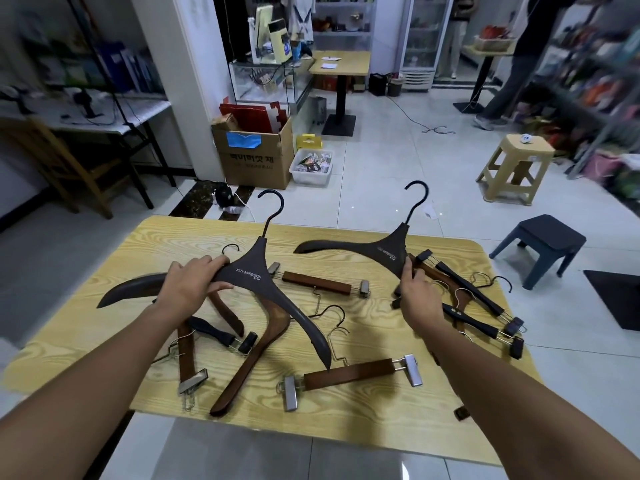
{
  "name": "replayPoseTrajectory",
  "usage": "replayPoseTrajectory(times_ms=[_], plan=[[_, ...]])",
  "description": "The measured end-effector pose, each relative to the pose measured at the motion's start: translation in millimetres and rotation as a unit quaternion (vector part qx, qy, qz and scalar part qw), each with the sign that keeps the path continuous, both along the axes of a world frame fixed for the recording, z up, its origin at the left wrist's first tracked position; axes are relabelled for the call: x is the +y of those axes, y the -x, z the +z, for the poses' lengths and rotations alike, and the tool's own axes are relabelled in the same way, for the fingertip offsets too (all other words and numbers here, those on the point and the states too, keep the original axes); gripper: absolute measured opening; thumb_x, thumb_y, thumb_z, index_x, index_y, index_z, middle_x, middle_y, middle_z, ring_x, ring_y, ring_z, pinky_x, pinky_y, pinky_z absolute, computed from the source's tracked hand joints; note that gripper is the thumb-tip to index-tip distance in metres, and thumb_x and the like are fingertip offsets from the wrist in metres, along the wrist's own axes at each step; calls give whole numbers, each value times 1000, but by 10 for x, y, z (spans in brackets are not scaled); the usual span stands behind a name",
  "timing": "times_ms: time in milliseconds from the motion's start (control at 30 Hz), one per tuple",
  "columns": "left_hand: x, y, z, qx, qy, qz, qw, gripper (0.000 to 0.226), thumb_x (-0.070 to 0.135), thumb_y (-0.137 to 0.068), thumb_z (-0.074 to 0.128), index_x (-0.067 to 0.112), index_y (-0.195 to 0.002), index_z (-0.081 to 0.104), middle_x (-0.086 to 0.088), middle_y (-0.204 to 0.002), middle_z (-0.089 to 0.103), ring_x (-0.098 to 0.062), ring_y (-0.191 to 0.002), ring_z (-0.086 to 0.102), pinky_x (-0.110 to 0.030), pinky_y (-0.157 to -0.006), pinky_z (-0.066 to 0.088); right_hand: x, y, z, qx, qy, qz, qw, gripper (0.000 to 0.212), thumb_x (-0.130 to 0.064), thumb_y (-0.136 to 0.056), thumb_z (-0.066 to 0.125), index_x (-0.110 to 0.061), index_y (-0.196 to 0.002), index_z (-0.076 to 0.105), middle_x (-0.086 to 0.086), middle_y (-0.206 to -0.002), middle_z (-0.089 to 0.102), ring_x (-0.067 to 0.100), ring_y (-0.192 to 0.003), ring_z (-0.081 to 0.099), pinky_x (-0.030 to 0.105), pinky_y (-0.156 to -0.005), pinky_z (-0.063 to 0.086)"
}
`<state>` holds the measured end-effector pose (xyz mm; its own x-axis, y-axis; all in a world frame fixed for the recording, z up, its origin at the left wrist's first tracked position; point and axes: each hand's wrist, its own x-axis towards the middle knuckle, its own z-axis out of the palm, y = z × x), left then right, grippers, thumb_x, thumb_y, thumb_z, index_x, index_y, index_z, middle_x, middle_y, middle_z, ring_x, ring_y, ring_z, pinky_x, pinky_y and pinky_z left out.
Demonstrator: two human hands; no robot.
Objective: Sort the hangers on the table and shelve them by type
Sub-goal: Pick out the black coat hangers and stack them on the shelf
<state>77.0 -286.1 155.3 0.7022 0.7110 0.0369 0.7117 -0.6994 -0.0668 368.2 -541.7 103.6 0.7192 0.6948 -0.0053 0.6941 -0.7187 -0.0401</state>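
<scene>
The nearer dark coat hanger (249, 275) is held over the counter (346, 420), the left hand (194, 285) curled round its left arm. The right hand (417, 299) pinches the farther dark coat hanger (384, 251) by its right arm. Brown clip hangers (349, 374) and black clip hangers (474, 296) lie scattered beneath.

Two dark grey coat hangers (249, 271) are raised above brown and black clip hangers (349, 374) scattered on the table (138, 251)

White print reading "XIZI·IMPRESSION" runs across the neck of the left dark hanger (249, 271). The right dark hanger (384, 249) bears similar white print, too small to read. The lettering on the cardboard box (256, 164) is illegible.
</scene>
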Motion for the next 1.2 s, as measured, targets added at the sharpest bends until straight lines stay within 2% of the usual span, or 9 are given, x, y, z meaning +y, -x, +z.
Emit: replayPoseTrajectory(times_ms=[100, 200, 400, 533, 667, 800, 900, 1033, 1200], plan=[[-15, 28, 57, -1, 2, 7, 1000, 53, 56, -87, 48, 27, -131, 41, 2, -115, 58, -20, -109, 56, -38, -88, 36, 50, 6, 12, -2, 30, 0, 1000, 81, 1, -89, 54, 0, -150, 1, 25, -136, 40, 34, -103, 60, 36, -76, 50], [-19, 81, 109, 9, -4, 16, 1000, 54, 57, -86, 48, 28, -131, 41, 3, -116, 58, -19, -111, 55, -37, -87, 36, 113, 43, 10, 25, 45, -21, 998, 83, -3, -89, 58, 2, -150, 2, 26, -140, 37, 36, -110, 57, 38, -85, 50], [13, 263, 163, 10, -18, 27, 999, 50, 56, -86, 48, 28, -128, 43, 3, -114, 59, -20, -110, 55, -36, -82, 35, 245, 98, 27, 39, 72, -5, 997, 76, 0, -91, 49, 6, -148, 1, 30, -140, 34, 39, -114, 54, 40, -86, 50], [30, 391, 165, -5, -18, 37, 999, 47, 55, -87, 48, 28, -125, 45, 4, -111, 59, -19, -108, 55, -36, -81, 34, 362, 137, 78, 77, 91, 20, 993, 65, -2, -96, 43, 8, -146, 4, 31, -145, 27, 39, -116, 52, 38, -78, 47], [20, 552, 196, -17, -13, 39, 999, 46, 55, -89, 47, 28, -126, 44, 3, -111, 59, -20, -106, 56, -35, -77, 31, 562, 137, 108, 112, 19, 41, 993, 43, -32, -100, 43, -1, -127, 30, 20, -117, 56, 36, -101, 59, 35, -67, 41], [32, 847, 219, -37, -10, 60, 997, 46, 56, -89, 46, 27, -126, 44, 4, -112, 59, -20, -105, 57, -36, -80, 36, 852, 308, 338, 50, 9, 76, 996, 26, -20, -99, 40, -5, -119, 35, 13, -105, 64, 33, -94, 64, 32, -58, 36], [105, 1127, 275, -63, -14, 83, 994, 45, 56, -88, 48, 27, -123, 47, 4, -109, 61, -20, -103, 59, -38, -82, 41, 1064, 476, 485, 29, -11, 107, 994, 29, -29, -101, 36, -6, -118, 37, 13, -108, 63, 34, -98, 63, 32, -62, 37], [206, 1449, 407, -94, -40, 106, 989, 43, 55, -88, 51, 26, -119, 50, 5, -108, 63, -18, -101, 61, -34, -76, 40, 1357, 625, 580, 37, -38, 149, 987, 39, -42, -100, 37, -7, -115, 42, 14, -110, 62, 35, -101, 61, 34, -66, 37], [300, 1885, 537, -99, -63, 143, 983, 43, 58, -87, 49, 28, -118, 50, 8, -108, 65, -16, -100, 63, -32, -71, 43, 1746, 935, 749, 58, -96, 189, 976, 42, -52, -95, 44, -10, -99, 47, 11, -97, 64, 32, -89, 62, 34, -63, 42]])
